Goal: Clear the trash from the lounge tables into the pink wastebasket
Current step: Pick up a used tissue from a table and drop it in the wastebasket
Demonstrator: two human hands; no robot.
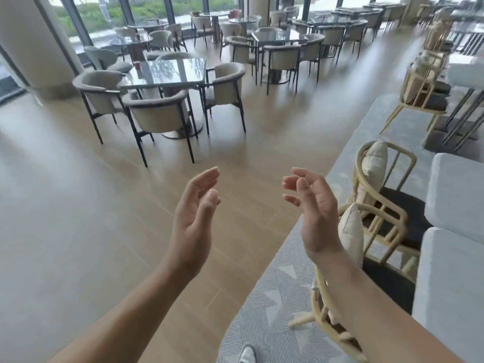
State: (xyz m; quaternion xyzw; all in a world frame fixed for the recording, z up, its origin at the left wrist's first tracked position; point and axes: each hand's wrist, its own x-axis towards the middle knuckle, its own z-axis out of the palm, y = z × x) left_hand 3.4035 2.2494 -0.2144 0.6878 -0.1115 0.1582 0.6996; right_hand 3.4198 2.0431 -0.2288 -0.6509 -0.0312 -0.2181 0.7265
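My left grip (195, 218) and right grip (314, 213) hang wide and empty, palms facing. A glass surface (162, 72) stands well beyond them.

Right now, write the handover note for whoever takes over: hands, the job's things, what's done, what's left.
Left hand: open, empty.
Right hand: fingers loosely curled, empty.
Pink wastebasket: not in view. No trash plainly visible; a small red item on the nearest glass table is too blurred to identify.
Done: cannot tell.
To do: find the basket, check the tables.
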